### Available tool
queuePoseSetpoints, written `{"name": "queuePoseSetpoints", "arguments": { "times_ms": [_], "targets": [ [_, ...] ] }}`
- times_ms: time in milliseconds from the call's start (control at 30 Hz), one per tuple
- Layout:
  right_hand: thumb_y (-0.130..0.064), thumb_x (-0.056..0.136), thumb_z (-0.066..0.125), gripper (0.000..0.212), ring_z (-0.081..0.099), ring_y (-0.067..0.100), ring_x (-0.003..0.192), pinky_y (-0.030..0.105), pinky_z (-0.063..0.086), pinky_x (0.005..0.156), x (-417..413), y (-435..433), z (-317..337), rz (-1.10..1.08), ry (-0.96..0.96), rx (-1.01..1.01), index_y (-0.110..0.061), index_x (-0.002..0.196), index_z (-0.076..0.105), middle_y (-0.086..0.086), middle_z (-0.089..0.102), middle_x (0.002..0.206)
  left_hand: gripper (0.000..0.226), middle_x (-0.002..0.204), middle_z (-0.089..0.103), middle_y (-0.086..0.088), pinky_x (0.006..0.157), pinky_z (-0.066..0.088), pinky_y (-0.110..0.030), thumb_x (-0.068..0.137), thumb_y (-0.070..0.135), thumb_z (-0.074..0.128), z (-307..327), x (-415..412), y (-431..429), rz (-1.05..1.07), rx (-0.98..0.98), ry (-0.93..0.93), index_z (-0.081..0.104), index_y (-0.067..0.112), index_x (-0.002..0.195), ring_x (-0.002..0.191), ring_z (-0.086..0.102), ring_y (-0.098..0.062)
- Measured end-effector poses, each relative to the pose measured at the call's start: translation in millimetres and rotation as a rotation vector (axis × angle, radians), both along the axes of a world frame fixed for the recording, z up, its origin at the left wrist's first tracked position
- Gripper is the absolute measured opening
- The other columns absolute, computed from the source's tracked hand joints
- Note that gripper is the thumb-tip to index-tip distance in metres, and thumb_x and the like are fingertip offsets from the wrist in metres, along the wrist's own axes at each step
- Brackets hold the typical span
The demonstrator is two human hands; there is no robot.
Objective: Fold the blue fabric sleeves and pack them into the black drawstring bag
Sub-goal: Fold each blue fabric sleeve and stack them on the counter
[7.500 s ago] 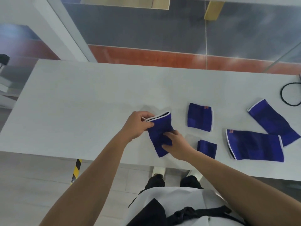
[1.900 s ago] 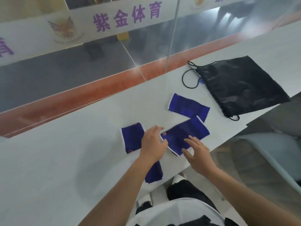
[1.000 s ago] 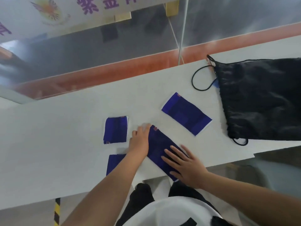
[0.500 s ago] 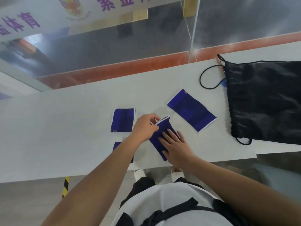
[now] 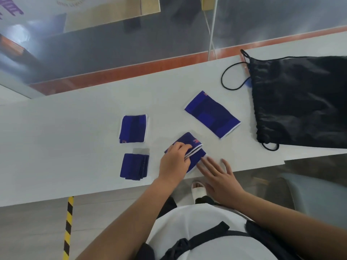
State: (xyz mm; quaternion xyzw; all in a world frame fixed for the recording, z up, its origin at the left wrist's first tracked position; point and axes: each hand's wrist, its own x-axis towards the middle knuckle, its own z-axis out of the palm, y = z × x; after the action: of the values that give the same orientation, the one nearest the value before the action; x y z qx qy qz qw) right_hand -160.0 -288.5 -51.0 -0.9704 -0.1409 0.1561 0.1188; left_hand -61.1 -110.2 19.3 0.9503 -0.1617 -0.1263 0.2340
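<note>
Four blue sleeves lie on the white counter (image 5: 75,147). At the frame centre, the left hand (image 5: 173,163) pinches the half-folded sleeve (image 5: 195,149) with its fingers, while the right hand (image 5: 219,178) rests flat just beside it, fingers spread and holding nothing. Two folded sleeves (image 5: 133,128) (image 5: 134,166) sit to the left, one unfolded sleeve (image 5: 212,113) to the upper right. At the right edge lies the black drawstring bag (image 5: 300,102), flat.

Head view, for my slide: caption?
Left hand folds a blue sleeve beside the black bag.
</note>
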Motion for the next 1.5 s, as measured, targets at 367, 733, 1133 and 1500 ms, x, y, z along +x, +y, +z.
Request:
{"name": "queuePoseSetpoints", "arguments": {
  "times_ms": [367,733,1133,1500],
  "targets": [
    [-0.038,0.089,0.054,0.071,0.034,0.029,0.147,0.061,0.027,0.114,0,-2,1,-0.022,-0.061,0.045,-0.023,0.154,0.03,0.004,0.036,0.16,0.04,0.132,0.055,-0.004,0.086,0.047,-0.027,0.096,0.017,0.06,-36,-8,-17,-0.035,0.032,0.103,0.058,0.015,0.136,0.116,0.055,-0.02],
    [-0.035,0.089,0.059,0.059,0.036,0.03,0.145,0.058,0.028,0.116,12,8,14,-0.086,-0.163,0.133,-0.015,0.144,0.05,0.007,0.046,0.153,0.034,0.129,0.063,0.0,0.095,0.05,-0.024,0.099,0.006,0.051,-30,9,-2,0.064,-0.243,0.339,0.064,0.016,0.128,0.106,0.06,-0.01],
    [-0.039,0.086,0.069,0.06,0.044,0.027,0.141,0.055,0.038,0.11,20,14,15,-0.033,-0.094,-0.008,-0.017,0.14,0.054,0.003,0.054,0.145,0.063,0.168,-0.007,-0.003,0.124,-0.006,-0.041,0.105,0.044,0.011,-71,32,4,-0.441,0.379,-0.01,-0.007,0.015,0.158,0.154,-0.012,-0.02],
    [-0.039,0.091,0.064,0.066,0.034,0.028,0.147,0.053,0.032,0.114,20,9,16,0.003,-0.041,0.01,-0.017,0.149,0.043,0.004,0.044,0.154,0.067,0.166,-0.018,0.0,0.125,-0.007,-0.042,0.104,0.049,0.015,-77,41,6,-0.459,0.334,0.087,-0.014,0.019,0.157,0.152,-0.021,-0.016]
  ]
}}
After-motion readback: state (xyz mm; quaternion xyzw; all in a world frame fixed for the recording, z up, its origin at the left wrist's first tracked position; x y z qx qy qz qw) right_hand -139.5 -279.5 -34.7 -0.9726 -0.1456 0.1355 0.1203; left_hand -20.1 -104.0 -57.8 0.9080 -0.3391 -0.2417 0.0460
